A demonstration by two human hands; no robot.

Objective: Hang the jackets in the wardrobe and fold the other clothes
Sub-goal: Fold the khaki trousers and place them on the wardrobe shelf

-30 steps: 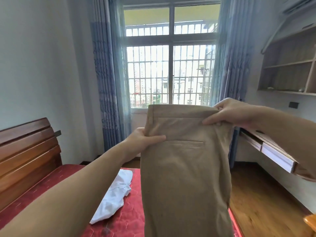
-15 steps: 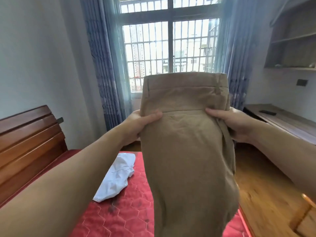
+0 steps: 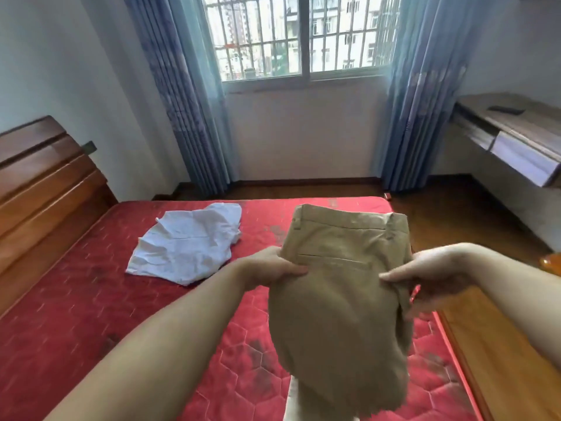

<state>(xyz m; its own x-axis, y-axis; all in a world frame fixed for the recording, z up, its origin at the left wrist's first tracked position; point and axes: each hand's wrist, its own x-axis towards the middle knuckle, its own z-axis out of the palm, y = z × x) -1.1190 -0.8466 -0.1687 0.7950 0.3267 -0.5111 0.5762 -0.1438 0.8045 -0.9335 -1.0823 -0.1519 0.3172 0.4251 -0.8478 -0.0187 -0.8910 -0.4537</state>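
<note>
I hold a pair of khaki trousers (image 3: 340,305) in the air over the red mattress (image 3: 91,314). My left hand (image 3: 267,268) pinches their left edge beside the back pocket. At the right edge my right hand (image 3: 431,278) pinches the fabric at the same height. The waistband points away from me toward the window, and the legs hang down toward me. A crumpled white garment (image 3: 188,241) lies on the mattress to the left of the trousers.
A wooden headboard (image 3: 39,189) stands at the left. Blue curtains (image 3: 188,95) frame the barred window ahead. A wall-mounted desk with a drawer (image 3: 516,144) juts out at the right above the wooden floor (image 3: 501,344). An orange object (image 3: 551,264) peeks in at the right edge.
The view has tilted down from the window to the bed. Both hands have lowered the trousers from window height to just above the mattress. My right hand slid from the waistband down to pocket level.
</note>
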